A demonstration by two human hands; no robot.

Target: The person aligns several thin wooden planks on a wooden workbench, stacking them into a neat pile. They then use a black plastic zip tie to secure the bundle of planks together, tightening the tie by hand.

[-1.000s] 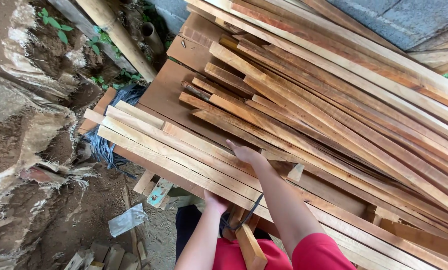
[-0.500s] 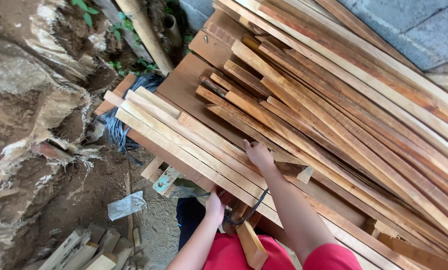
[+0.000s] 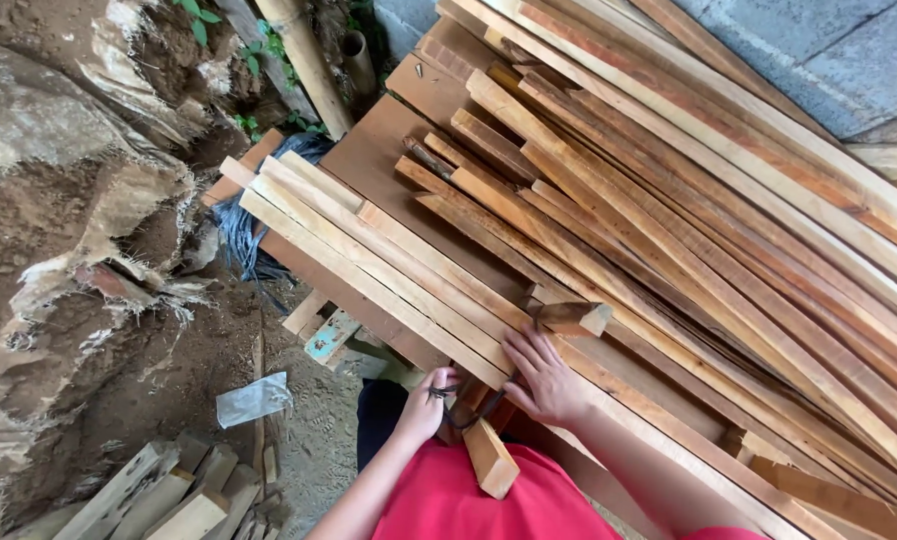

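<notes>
My right hand (image 3: 544, 375) lies flat with fingers spread on a stack of long pale planks (image 3: 369, 262), at their near end. Just beyond its fingertips a short wooden block (image 3: 576, 318) rests on the pile. My left hand (image 3: 424, 405) is lower, at the front edge of the same stack. Its fingers curl under the planks and a dark band crosses them. A small wedge-shaped offcut (image 3: 489, 458) sticks up between my arms, above my red shirt.
A large heap of reddish-brown planks (image 3: 689, 220) fills the right side and lies on a brown board (image 3: 374, 160). Torn sacking over earth (image 3: 79, 200) is on the left. Short offcuts (image 3: 159, 495) and a plastic scrap (image 3: 254, 398) lie on the ground. A bamboo pole (image 3: 304, 60) leans behind.
My right hand has drawn back toward me along the pale planks, away from the short block. My left hand stays at the stack's front edge. The view has shifted slightly.
</notes>
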